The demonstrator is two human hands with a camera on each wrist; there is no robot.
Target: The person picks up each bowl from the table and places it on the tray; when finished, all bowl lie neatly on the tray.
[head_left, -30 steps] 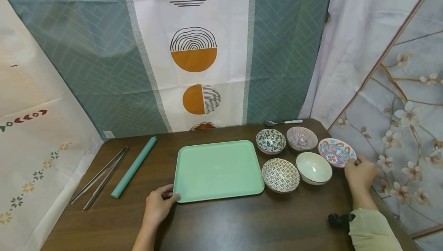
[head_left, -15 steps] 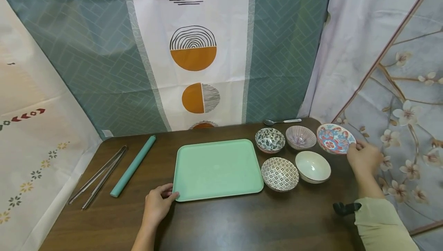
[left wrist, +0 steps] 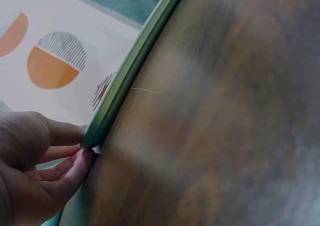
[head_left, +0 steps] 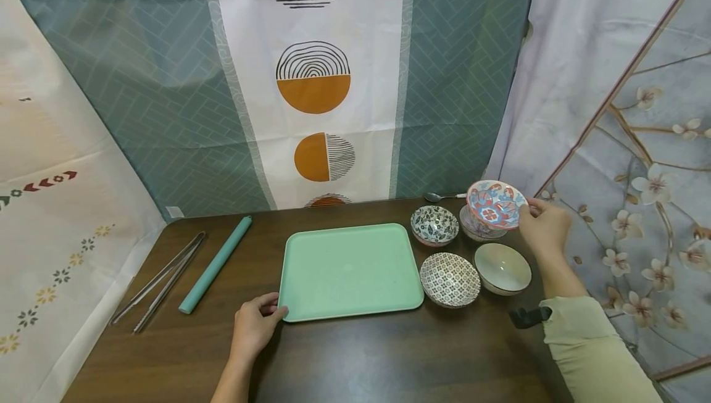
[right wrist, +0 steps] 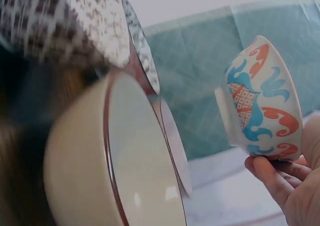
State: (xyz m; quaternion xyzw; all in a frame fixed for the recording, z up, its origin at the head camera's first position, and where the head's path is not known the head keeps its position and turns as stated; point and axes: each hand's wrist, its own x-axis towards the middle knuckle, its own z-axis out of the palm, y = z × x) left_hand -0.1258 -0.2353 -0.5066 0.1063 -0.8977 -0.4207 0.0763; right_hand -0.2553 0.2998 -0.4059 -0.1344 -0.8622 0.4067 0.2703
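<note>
My right hand pinches the rim of a red-and-blue patterned bowl, holding it in the air above the purple-striped bowl, which it partly covers. In the right wrist view the patterned bowl shows its outer side and foot, with fingers at its edge. At the tray's near left corner, my left hand grips the rim of the light green tray; the left wrist view shows thumb and fingers on either side of that tray edge.
A white bowl, a brown-checked bowl and a dark floral bowl stand right of the tray. A spoon lies behind them, partly hidden. Metal tongs and a green roll lie to the left.
My right hand has lifted the red-and-blue bowl off the table at the right and carried it leftward over the striped bowl. My left hand has stayed at the tray corner.
</note>
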